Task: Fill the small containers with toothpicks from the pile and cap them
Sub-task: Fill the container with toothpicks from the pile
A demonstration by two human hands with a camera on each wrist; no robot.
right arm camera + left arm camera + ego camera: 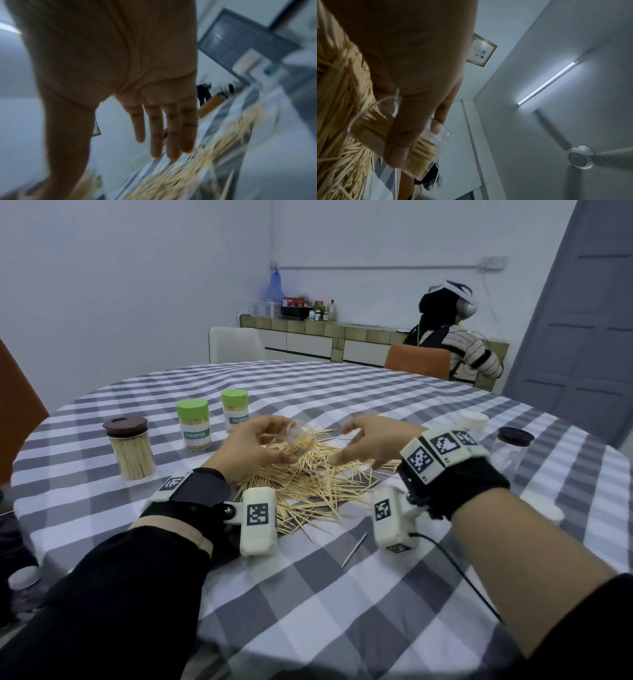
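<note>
A clear plastic container [297, 440], uncapped and tipped on its side with toothpicks [373, 121] packed inside, sat in the person's left hand [255, 446] just above the toothpick pile [318, 484] at the middle of the table [342, 594]. The thumb and fingers [397, 152] curled round the container's wall, gripping it firmly, with the palm turned inward and the forearm angled in from the near left edge. Its open mouth faced the right hand [370, 443], which hovered close beside it over the pile, apart from the container, fingers [156, 129] straight and slightly spread, grasping nothing; motion blur softened that hand in both the head view and the right wrist view. The right forearm reached in from the near right, the wrist raised.

Loose toothpicks fanned out across the grey-and-white checked cloth beneath both hands, and one stray pick [354, 549] lay alone nearer the table's front edge. To the left of the pile stood three filled, capped containers: a brown-lidded jar [130, 448] and two green-capped containers [193, 424] labelled "TOOTHPICK", the second [235, 409] standing further back. On the right side of the table were an empty clear jar with a dark lid [513, 446] and a white cap [474, 419] behind the right wrist. Across the room, another person [455, 337] sat with their back turned.
</note>
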